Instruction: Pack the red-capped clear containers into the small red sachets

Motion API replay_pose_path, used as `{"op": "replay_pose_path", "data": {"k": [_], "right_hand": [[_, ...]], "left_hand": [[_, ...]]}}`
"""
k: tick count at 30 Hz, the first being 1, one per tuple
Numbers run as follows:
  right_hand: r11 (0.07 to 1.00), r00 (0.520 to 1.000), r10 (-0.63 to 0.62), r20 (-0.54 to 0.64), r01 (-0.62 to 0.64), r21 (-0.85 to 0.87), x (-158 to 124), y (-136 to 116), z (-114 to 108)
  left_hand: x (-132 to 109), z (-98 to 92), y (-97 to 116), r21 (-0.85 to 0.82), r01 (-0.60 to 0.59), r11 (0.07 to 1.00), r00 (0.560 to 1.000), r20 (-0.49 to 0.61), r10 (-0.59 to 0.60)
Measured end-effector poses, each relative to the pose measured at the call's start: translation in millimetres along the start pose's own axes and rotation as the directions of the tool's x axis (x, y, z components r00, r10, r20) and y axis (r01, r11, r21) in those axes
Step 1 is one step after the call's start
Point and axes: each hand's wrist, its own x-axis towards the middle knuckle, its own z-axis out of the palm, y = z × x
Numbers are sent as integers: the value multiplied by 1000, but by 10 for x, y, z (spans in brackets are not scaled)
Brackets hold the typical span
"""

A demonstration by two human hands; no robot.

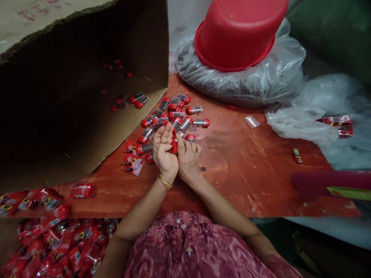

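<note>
In front of my body, both hands meet over a small glossy red plastic piece [174,143], partly hidden by the fingers. My left hand [165,152], with a gold bangle at the wrist, is turned palm up and cups it, thumb bent across. The fingers of my right hand [188,157] close on its right side. Just beyond the hands lies a loose heap of clear tubes with red caps [176,115], filled with small dark balls. Several red printed cards [131,164] lie left of my left hand.
A large cardboard box [95,154] opens at the left, with more tubes [142,101] inside. An upturned red tub [237,38] rests on a plastic bag of dark contents [232,90]. Packed red pouches [63,243] pile below the table's front-left edge; a blurred maroon object [315,183] lies right.
</note>
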Motion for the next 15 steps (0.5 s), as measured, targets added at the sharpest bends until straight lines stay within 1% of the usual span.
{"op": "replay_pose_path", "data": {"k": [4, 9, 12, 15], "right_hand": [[1000, 1000, -3, 9, 3, 0, 3, 12, 12], [1000, 1000, -17, -23, 17, 10, -1, -13, 29], [999, 999, -28, -25, 29, 30, -10, -36, 24], [998, 1000, -19, 18, 17, 65, -21, -52, 11]], "left_hand": [[4, 39, 15, 38, 34, 999, 999, -18, -33], [36, 98, 56, 107, 72, 992, 991, -116, -60], [45, 87, 80, 174, 65, 983, 993, -112, -46], [27, 56, 81, 224, 70, 972, 994, -102, -48]]}}
